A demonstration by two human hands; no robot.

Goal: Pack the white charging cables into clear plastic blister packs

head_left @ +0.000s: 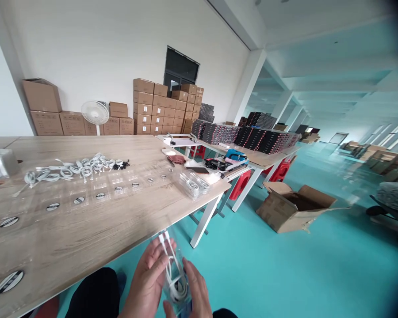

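Between my two hands, just past the table's front edge, is a clear plastic package with a coiled white charging cable [174, 269] inside. My left hand [149, 274] grips its left side, thumb across the front. On the other side my right hand [196, 287] closes around the lower right of the package. On the wooden table [129, 229] lies a row of flat clear packages with oval black-and-white labels [78, 200]. Behind them is a heap of loose white cables [76, 168], with small black pieces [122, 164] at its right end. Several filled cable packages [194, 184] lie at the table's right corner.
A stack of clear packaging [0, 163] stands at the left. Beyond the table are a white fan [95, 113], stacked cartons [166, 108] and a second table of black boxes [262, 139]. An open carton [295, 207] sits on the green floor, near red stools [240, 184].
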